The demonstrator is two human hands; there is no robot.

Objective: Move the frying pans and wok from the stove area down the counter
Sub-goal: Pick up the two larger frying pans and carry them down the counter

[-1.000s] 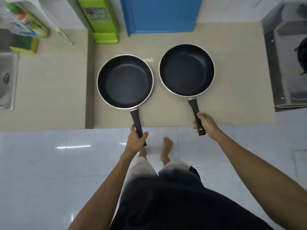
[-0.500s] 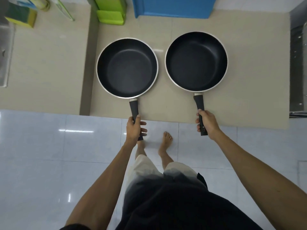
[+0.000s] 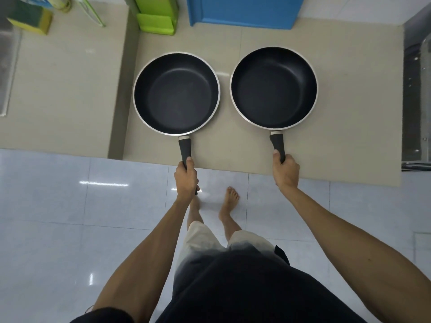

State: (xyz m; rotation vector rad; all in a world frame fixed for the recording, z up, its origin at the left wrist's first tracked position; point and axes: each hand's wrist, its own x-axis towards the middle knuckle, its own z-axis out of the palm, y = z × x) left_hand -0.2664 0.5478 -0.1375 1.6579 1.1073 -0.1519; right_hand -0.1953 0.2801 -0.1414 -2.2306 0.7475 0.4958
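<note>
Two black non-stick frying pans with silver rims sit side by side over the beige counter, handles pointing toward me. My left hand is closed around the black handle of the left pan. My right hand grips the handle of the right pan. Both handle ends stick out past the counter's front edge. I cannot tell whether the pans rest on the counter or hover just above it. No wok is in view.
The steel stove edge lies at the far right. A blue box and a green container stand at the back. A lower counter section and a sink lie to the left. My bare feet stand on white floor tiles.
The gap between the two pans has widened. My right hand has closed more firmly around its handle. The view has shifted, with the stove sliding toward the right edge.
</note>
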